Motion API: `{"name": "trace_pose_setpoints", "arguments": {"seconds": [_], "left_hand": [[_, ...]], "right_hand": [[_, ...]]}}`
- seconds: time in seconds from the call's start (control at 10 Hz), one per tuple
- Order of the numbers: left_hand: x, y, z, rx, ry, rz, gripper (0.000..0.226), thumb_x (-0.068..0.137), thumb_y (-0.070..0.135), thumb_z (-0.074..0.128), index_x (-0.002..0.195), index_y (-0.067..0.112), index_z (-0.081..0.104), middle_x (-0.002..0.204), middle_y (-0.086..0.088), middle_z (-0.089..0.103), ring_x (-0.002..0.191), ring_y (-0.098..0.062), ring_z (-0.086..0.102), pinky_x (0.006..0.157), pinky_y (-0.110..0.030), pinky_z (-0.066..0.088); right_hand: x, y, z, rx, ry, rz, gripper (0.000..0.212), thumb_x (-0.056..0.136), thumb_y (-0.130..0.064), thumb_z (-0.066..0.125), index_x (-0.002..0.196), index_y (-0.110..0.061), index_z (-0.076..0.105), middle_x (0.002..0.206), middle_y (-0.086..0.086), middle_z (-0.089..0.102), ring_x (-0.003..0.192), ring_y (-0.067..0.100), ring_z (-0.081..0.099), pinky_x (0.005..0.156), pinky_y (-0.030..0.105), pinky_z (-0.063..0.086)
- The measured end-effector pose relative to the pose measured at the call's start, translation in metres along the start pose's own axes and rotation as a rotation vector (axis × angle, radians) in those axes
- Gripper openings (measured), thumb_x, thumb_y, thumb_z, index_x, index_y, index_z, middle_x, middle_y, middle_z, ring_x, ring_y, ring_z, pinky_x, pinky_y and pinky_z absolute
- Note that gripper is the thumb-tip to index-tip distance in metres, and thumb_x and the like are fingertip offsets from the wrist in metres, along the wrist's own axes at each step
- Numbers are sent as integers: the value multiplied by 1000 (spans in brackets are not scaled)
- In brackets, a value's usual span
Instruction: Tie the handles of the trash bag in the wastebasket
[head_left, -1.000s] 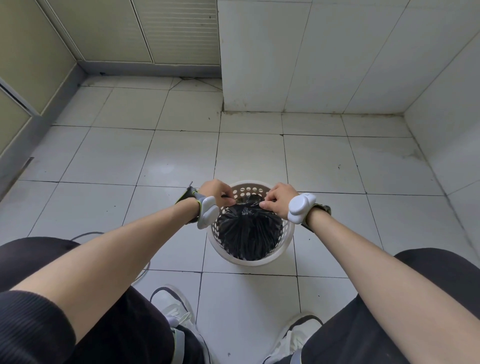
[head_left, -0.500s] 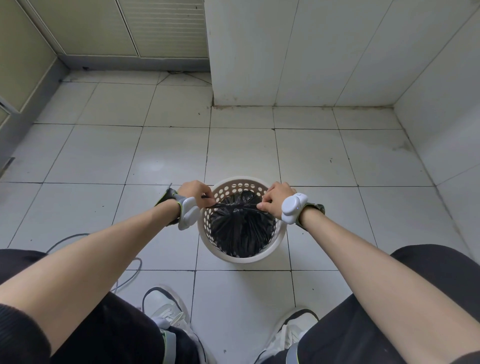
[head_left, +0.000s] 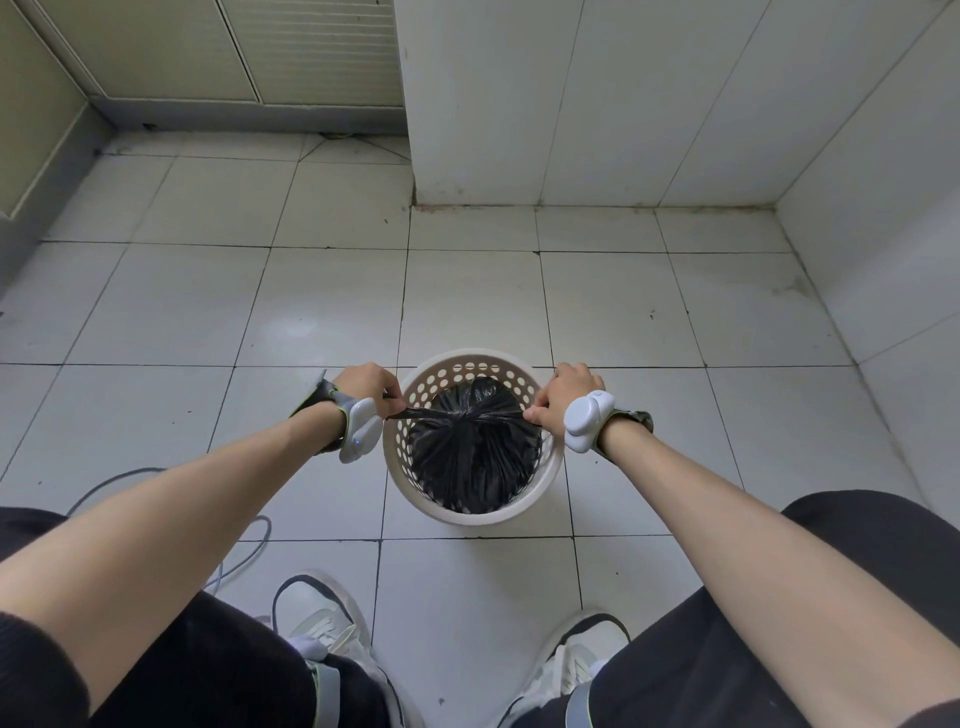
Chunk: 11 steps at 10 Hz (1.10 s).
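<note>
Since a second ago my hands have drawn apart: then they were close together over the middle of the wastebasket, now each sits at or outside its rim, and the handles are stretched into a taut line between them.

Left hand (head_left: 367, 387): grip closed, fingers curled and pinched on the left handle (head_left: 415, 413), which runs as a thin twisted black strand from my fingers over the left rim.

Right hand (head_left: 562, 396): grip closed, thumb and forefinger pinched on the right handle (head_left: 511, 414), just above the right rim.

Both strands meet at a knot (head_left: 464, 415) over the middle of the trash bag (head_left: 474, 462). I cannot tell how tight it is or how many turns it has.

Bag: black, gathered into pleats that fan down from the knot, sitting inside the wastebasket (head_left: 470, 515). Wastebasket: white, round, perforated wall, upright on the tiled floor (head_left: 322, 322), between my two forearms.

Each wrist carries a white device on a strap: left wrist device (head_left: 360, 430), right wrist device (head_left: 587, 421).

Nearer to me, my two shoes (head_left: 322, 623) rest on the floor on either side of a tile joint. A grey cable (head_left: 244, 545) loops on the floor beside my left forearm. White tiled wall (head_left: 597, 104) ahead.
</note>
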<state>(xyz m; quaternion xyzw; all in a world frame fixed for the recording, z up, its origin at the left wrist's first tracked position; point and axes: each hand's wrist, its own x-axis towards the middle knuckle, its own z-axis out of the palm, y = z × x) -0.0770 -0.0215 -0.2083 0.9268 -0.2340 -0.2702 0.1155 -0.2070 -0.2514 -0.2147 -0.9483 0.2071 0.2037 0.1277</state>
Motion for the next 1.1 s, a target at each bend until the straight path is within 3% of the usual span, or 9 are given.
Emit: {"name": "trace_pose_setpoints", "arguments": {"seconds": [0.3,0.6,0.8,0.9,1.0,1.1], "left_hand": [[2,4,1,80,-7,-34,11,80,13,60,71,17,64,73,-4,61,71,-22,53,62,-25,39],[1,6,0,138,-29,-61,11,81,13,57,76,15,66,75,-5,59,72,-24,51,64,-26,38],[-6,7,-2,120,-59,-88,19,83,15,57,90,5,72,79,-8,62,73,-23,51,66,-25,39],[-12,11,-5,134,-74,-69,20,84,17,56,91,7,71,80,-8,63,74,-24,52,66,-25,39],[-23,19,-16,187,-67,-50,16,87,21,50,81,15,64,84,-8,62,76,-25,53,70,-27,41],[-36,40,-37,200,-43,-60,12,92,25,46,85,20,54,94,-8,59,83,-23,49,74,-28,39]], "right_hand": [[2,14,11,-19,-23,40,27,83,-49,54,84,-30,74,119,6,52,120,26,38,95,36,34],[2,24,11,-38,9,70,26,84,-49,53,86,-34,73,117,3,53,118,26,39,91,34,32],[2,18,13,-161,4,66,37,86,-49,47,97,-25,72,119,5,54,116,25,41,90,34,34],[-1,17,7,-145,-86,38,36,87,-47,47,92,-22,72,115,5,55,117,27,42,90,34,37],[-8,13,-8,-106,-157,9,40,86,-43,49,104,-13,69,114,9,66,116,31,53,85,32,46],[-18,8,-33,-106,-163,6,43,88,-38,50,118,-9,61,118,11,68,112,29,61,88,30,50]]}}
